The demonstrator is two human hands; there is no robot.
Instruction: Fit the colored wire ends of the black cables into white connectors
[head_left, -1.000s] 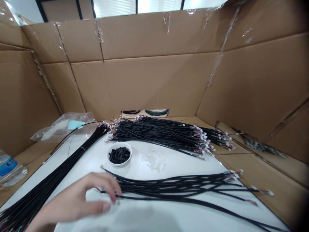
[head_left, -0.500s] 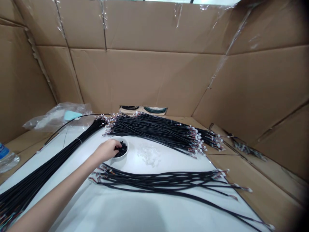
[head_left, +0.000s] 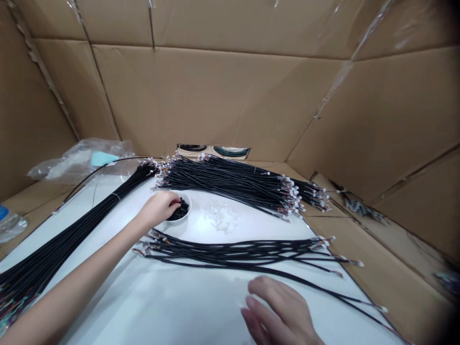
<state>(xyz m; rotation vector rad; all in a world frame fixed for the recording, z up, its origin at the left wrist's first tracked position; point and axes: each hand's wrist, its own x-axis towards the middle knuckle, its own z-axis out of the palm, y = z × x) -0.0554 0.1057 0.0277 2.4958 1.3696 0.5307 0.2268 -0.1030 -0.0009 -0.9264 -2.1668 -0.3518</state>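
My left hand (head_left: 158,209) reaches into a small white bowl (head_left: 184,215) of short black pieces (head_left: 180,210), its fingertips pinched among them; what they hold is hidden. My right hand (head_left: 280,317) hovers low over the white table top (head_left: 172,306) near the front edge, fingers stretched out and holding nothing. Just beyond it lies a loose bundle of black wires with small connectors (head_left: 244,251). A little heap of clear plastic parts (head_left: 222,218) sits right of the bowl.
A large fan of black wires (head_left: 237,184) lies behind the bowl, and a long tied bundle (head_left: 61,244) runs along the left. A plastic bag (head_left: 77,160) and a water bottle (head_left: 10,224) sit at the left. Cardboard walls (head_left: 230,96) enclose the table.
My left hand went from the near wire ends forward into the bowl. My right hand has come into view at the bottom. The camera has tilted downward.
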